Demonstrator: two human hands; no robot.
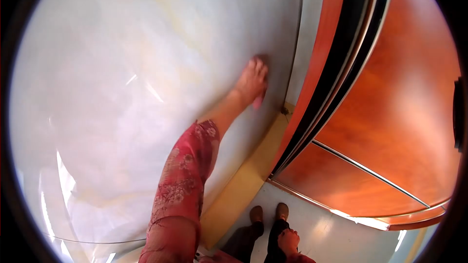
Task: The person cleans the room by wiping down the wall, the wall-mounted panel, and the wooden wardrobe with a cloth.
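Observation:
My left hand (252, 82) is stretched far forward and rests against a glossy, pale marbled surface (112, 87), close to its right edge. Its fingers are bent and close together, and a small pink piece (257, 102) shows beside the palm; I cannot make out what it is. A dark reflection lies just past the fingertips. Low in the view, my right hand (288, 240) hangs near my dark-trousered legs with its fingers curled in. Whatever it may hold is hidden. Red patterned sleeves cover both arms.
A shiny orange-brown wooden panel (399, 102) with metal strips and a dark handle (458, 114) stands at the right. A yellowish ledge (239, 185) runs along the base of the pale surface. My brown shoes (282, 211) are on the grey floor (317, 221).

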